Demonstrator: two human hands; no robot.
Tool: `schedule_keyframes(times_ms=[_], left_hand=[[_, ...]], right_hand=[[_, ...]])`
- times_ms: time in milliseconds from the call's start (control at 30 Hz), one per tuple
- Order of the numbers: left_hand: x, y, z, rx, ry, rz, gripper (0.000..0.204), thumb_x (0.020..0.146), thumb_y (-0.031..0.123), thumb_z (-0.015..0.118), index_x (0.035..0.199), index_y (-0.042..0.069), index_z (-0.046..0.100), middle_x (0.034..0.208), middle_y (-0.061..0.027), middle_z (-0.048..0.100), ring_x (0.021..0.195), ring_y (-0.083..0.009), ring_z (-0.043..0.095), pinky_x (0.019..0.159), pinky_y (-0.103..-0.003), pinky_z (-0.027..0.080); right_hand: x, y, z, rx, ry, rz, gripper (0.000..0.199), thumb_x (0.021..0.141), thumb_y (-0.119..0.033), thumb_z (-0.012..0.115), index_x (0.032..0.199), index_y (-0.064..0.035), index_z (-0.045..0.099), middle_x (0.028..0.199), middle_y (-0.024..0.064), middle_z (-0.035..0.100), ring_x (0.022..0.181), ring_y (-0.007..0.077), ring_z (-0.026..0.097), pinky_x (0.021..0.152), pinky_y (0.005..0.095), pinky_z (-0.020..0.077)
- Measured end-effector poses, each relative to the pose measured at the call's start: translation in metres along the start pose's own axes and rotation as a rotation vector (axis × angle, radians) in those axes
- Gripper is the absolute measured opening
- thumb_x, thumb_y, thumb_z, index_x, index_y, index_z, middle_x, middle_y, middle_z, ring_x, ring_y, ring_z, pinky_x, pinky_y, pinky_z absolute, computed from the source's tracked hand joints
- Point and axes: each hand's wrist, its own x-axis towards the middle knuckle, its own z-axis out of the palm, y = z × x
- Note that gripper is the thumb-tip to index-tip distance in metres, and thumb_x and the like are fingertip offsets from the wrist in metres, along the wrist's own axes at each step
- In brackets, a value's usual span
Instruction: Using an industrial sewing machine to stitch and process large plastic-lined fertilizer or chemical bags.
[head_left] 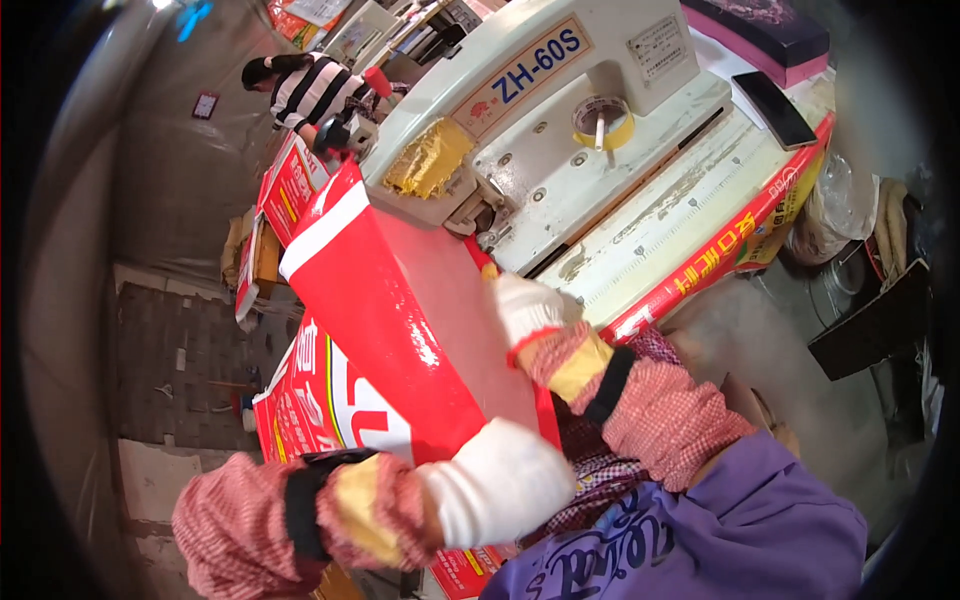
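With my left hand (505,482) and right hand (530,305), fingers too hidden to tell if clamped or apart, I'm touching the bag (405,315) mid-frame, possibly risking creases near the machine (550,125) above if I'm pulling unevenly.

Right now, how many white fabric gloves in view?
2: one on the left hand, over the glossy red-and-white plastic sack; one on the right hand, at its right edge by the pale grey metal machine. Co-worker's hand: too small to judge.
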Motion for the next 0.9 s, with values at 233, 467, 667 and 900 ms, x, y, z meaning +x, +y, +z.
schedule_keyframes(times_ms=[233, 467, 667, 900], left_hand=[[0.012, -0.085, 0.011, 0.155, -0.037, -0.346, 0.010, 0.064, 0.017, 0.061, 0.069, 0.009, 0.065, 0.066, -0.0100, 0.063, 0.063, -0.0264, 0.063, 0.052, -0.037, 0.050], [0.016, -0.227, 0.044, 0.200, 0.239, -0.760, 0.014, 0.072, 0.014, 0.057, 0.076, 0.006, 0.067, 0.076, -0.0142, 0.064, 0.074, -0.0299, 0.063, 0.063, -0.040, 0.051], [-0.030, -0.243, 0.052, 0.244, 0.339, -0.869, 0.010, 0.070, 0.012, 0.056, 0.071, 0.007, 0.066, 0.071, -0.0131, 0.064, 0.069, -0.0298, 0.063, 0.061, -0.040, 0.051], [-0.170, -0.091, 0.019, 0.553, 0.340, -0.717, 0.005, 0.053, 0.011, 0.056, 0.055, 0.013, 0.052, 0.057, -0.0030, 0.052, 0.063, -0.0198, 0.054, 0.069, -0.038, 0.043]], right_hand=[[0.025, -0.041, -0.056, -0.066, -0.434, 0.060, 0.033, 0.080, -0.014, 0.051, 0.112, -0.0055, 0.054, 0.098, 0.0180, 0.062, 0.087, 0.0309, 0.062, 0.071, 0.0401, 0.0493], [0.030, -0.024, -0.029, 1.328, -0.543, 0.482, 0.045, 0.084, -0.011, 0.048, 0.129, -0.0066, 0.040, 0.093, 0.0064, 0.060, 0.078, 0.0201, 0.058, 0.068, 0.0319, 0.0492], [0.022, -0.054, -0.024, 0.227, -0.460, -0.082, 0.065, 0.075, -0.026, 0.060, 0.130, -0.0013, 0.035, 0.118, 0.0181, 0.053, 0.107, 0.0333, 0.051, 0.090, 0.0403, 0.0406], [0.041, -0.075, 0.019, -0.462, -0.284, -0.367, 0.038, 0.082, -0.016, 0.042, 0.117, -0.0050, 0.051, 0.128, 0.0141, 0.046, 0.122, 0.0263, 0.039, 0.102, 0.0384, 0.0249]])
